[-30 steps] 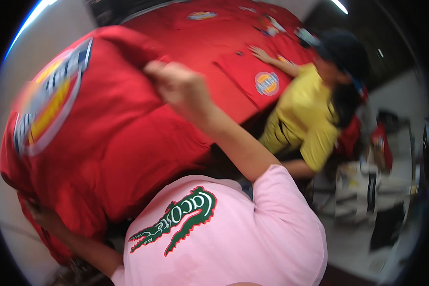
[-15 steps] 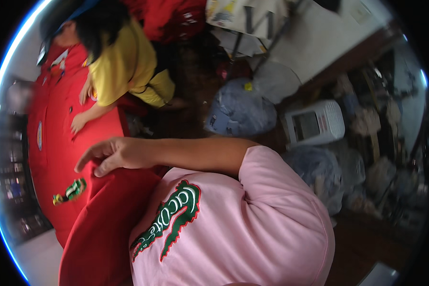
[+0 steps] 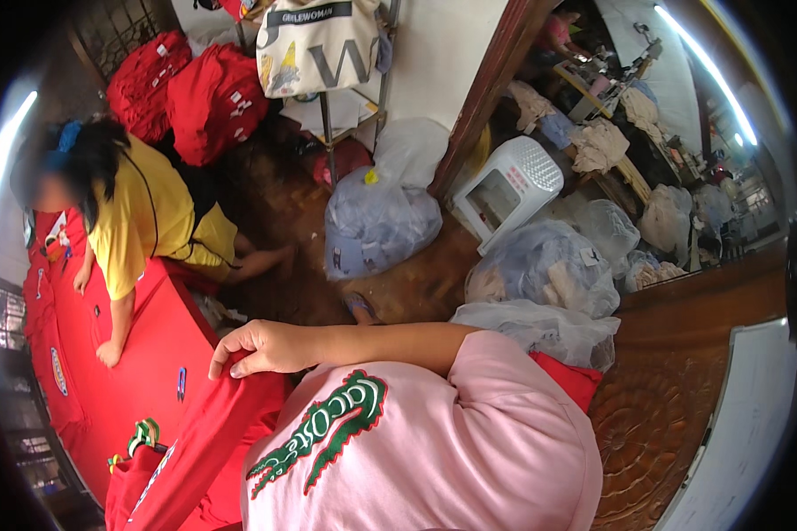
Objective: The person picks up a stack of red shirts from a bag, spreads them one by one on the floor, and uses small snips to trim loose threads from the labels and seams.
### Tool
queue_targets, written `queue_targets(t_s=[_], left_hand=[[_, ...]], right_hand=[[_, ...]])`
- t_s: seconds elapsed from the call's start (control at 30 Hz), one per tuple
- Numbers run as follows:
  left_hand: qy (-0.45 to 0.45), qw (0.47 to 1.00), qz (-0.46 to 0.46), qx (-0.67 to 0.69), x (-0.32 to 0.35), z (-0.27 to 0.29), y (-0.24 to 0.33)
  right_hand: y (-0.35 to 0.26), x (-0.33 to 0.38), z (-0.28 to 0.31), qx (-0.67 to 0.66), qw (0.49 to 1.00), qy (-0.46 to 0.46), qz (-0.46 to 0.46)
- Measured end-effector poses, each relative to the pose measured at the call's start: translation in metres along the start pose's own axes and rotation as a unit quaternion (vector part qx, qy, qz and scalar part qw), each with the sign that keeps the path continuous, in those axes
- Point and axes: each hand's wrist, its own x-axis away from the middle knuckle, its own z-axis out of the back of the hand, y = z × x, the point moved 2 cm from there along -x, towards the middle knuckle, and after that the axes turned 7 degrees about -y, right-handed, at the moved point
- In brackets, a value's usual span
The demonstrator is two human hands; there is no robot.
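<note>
My right hand (image 3: 261,347) reaches across my pink shirt (image 3: 434,442) and pinches the upper edge of a red garment (image 3: 195,451). The garment hangs down toward the lower left, with a small green and white patch (image 3: 143,435) beside it. My left hand is out of sight. To the left lies a work surface covered in red cloth (image 3: 142,354). A co-worker in a yellow shirt (image 3: 142,221) leans over it with both hands resting on the cloth.
Clear plastic bags stuffed with fabric (image 3: 381,221) stand on the wooden floor, with more such bags (image 3: 549,265) to the right. A white plastic stool (image 3: 509,186) lies tipped beside them. Red bundles (image 3: 186,84) are piled at the back. A carved wooden panel (image 3: 646,442) is at the right.
The red garment was held up high and spread out; it now hangs low at my side. My view has swung from the red-covered surface toward the floor and bags.
</note>
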Motion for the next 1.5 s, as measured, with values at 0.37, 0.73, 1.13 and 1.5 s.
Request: queue_targets(t_s=[0.37, 0.73, 1.13, 1.5], left_hand=[[0.224, 0.928, -0.283, -0.092, -0.063, 0.092, 0.057], [-0.601, 0.741, 0.088, 0.287, 0.085, -0.287, 0.167], [-0.619, 0.786, -0.009, -0.002, 0.177, -0.510, 0.150], [-0.703, 0.689, 0.070, -0.159, 0.189, -0.597, 0.284]], right_hand=[[-0.104, 0.049, 0.098, 0.051, 0.938, 0.289, 0.186], [-0.030, 0.132, 0.129, 0.204, 0.976, 0.072, -0.029], [0.139, 0.617, 0.578, -0.332, 0.433, 0.814, 0.196], [0.215, 0.768, 0.734, -0.451, 0.123, 0.790, 0.396]])
